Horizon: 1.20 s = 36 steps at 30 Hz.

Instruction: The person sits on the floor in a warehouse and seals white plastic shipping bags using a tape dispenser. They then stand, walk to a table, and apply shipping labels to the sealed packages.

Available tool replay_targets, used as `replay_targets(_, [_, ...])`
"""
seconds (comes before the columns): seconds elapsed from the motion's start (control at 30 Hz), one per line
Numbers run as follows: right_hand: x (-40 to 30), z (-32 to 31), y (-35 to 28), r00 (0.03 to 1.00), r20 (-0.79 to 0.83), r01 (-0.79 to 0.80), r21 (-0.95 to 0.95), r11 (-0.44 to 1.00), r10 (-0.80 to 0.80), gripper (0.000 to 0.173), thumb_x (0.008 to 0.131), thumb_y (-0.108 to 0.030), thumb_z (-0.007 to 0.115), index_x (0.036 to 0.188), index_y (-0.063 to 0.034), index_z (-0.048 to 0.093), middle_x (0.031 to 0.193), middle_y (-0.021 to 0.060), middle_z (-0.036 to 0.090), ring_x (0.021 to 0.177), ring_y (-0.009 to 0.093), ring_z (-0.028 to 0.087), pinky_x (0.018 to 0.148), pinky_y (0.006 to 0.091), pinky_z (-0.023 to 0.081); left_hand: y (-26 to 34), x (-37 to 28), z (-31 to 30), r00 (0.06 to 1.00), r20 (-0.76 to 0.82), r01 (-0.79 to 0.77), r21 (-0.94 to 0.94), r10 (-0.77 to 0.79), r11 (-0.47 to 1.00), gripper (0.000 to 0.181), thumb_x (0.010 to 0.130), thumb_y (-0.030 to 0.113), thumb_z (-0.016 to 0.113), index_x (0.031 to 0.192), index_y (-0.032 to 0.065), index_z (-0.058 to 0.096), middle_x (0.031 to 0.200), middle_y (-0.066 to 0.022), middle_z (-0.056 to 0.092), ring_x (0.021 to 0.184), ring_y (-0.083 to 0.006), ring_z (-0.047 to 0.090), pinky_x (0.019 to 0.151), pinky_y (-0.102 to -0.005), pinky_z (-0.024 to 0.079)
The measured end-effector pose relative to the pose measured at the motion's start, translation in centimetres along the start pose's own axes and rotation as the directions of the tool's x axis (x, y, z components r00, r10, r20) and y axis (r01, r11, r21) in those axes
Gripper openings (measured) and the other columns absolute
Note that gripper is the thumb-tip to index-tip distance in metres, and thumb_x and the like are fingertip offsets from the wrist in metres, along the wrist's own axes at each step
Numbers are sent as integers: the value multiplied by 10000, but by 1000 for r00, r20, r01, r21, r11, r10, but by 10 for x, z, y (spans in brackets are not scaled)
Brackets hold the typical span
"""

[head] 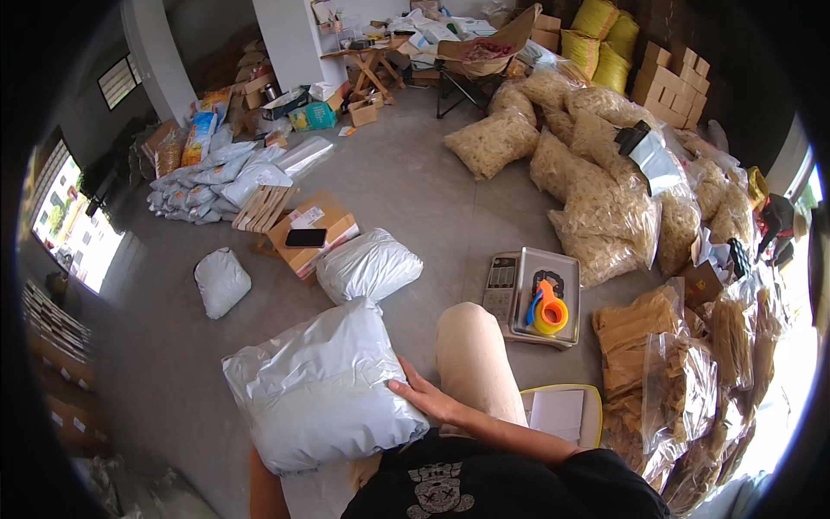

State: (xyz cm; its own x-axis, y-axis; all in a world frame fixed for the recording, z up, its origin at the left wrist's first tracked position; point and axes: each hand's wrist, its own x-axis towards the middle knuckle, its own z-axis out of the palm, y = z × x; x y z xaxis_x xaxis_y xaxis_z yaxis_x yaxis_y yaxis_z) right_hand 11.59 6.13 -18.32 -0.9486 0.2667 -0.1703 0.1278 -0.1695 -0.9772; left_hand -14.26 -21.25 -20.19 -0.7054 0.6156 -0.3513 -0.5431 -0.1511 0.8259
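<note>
A large silver-white plastic mailing bag [324, 389], bulging and creased, is held up in front of my lap. My right hand [423, 392] grips its right side, with the thumb on the upper face and the fingers along the edge. Only my left forearm [266, 483] shows below the bag; the hand itself is hidden behind it. Just beyond lies another filled white mailing bag [369, 265], against a cardboard box [327, 224] that carries a black phone [306, 238]. A smaller white parcel [222, 283] rests on the floor to the left.
Right of my knee, a weighing scale [504, 285] bears an orange tape dispenser [551, 311]. Clear bags of dried material [603, 214] are heaped at the right, above brown bundles [635, 337]. Grey parcels [207, 178] form a pile at the left. A folding chair [483, 52] stands behind.
</note>
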Motion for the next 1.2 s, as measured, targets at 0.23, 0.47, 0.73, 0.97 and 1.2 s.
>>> replay_targets(0.23, [-33,7,-4,997,26,76,-6,997,-76,1000,821,-481,603,1411,52,-4,1444,246,169,1354,302,181,1096,379,175,-14,-14,-2,999,21,41,-60,-40,997,511,951,373,380,1321,20,390,1282,-143,478,1154,-264,495,961,-377,425])
replay_targets(0.47, [-21,0,-8,978,-209,9,27,1000,-3,969,777,-433,675,1410,54,125,1410,240,271,1312,293,279,1073,369,233,-27,-7,0,998,39,51,-94,-48,994,505,951,369,382,1314,19,402,1272,-142,490,1144,-264,507,953,-377,435])
replay_targets(0.73, [43,-58,-35,937,-310,158,-43,987,-163,902,750,-404,699,1377,69,254,1331,223,414,1240,272,399,1033,358,300,27,24,120,995,73,-60,-169,73,984,499,939,406,365,1253,33,472,1172,-121,558,1017,-236,582,859,-361,496])
replay_targets(0.97, [184,-132,-106,929,-253,229,-185,956,-271,830,774,-417,676,1358,53,319,1307,219,447,1188,255,449,997,330,340,40,168,124,971,221,-8,-328,85,945,662,907,569,333,1323,59,396,1281,-110,475,1138,-257,497,945,-387,431])
replay_targets(1.2, [290,-162,16,968,-144,18,-775,632,-204,980,710,-540,683,1429,-74,208,1405,310,252,1301,461,254,1048,463,275,-25,251,142,971,-174,-22,612,161,790,825,861,583,436,1458,136,82,1506,-148,83,1378,-328,120,1104,-449,129])
